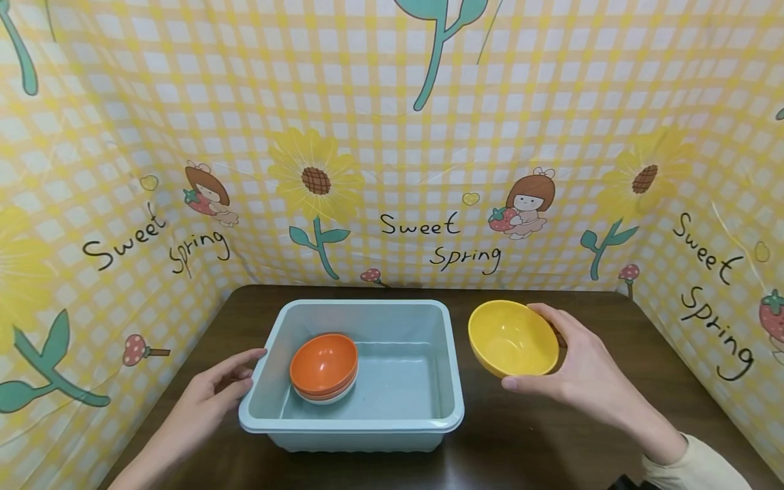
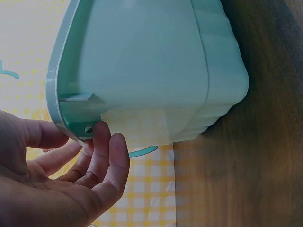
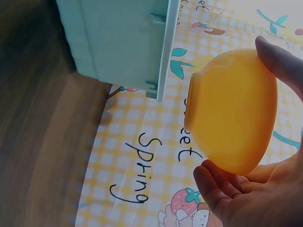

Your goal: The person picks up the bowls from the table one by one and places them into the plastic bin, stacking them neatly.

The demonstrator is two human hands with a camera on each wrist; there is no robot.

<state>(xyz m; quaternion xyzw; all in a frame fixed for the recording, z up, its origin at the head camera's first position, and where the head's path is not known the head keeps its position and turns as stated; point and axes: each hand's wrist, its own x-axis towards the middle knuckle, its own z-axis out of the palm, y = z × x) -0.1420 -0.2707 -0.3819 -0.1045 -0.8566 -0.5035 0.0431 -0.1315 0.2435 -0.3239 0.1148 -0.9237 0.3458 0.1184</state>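
In the head view my right hand grips a yellow bowl by its rim and side, with the thumb at the near edge and fingers at the far edge. The bowl is off the table, right of a light blue plastic basin, its inside tilted toward the camera. My left hand holds the basin's left rim; the left wrist view shows its fingers curled by the rim's underside. Inside the basin, at the left, an orange bowl tops a small stack with a whitish bowl at the bottom.
A dark brown wooden table carries the basin. Yellow checked cloth printed with flowers and "Sweet Spring" hangs behind the table and along both sides.
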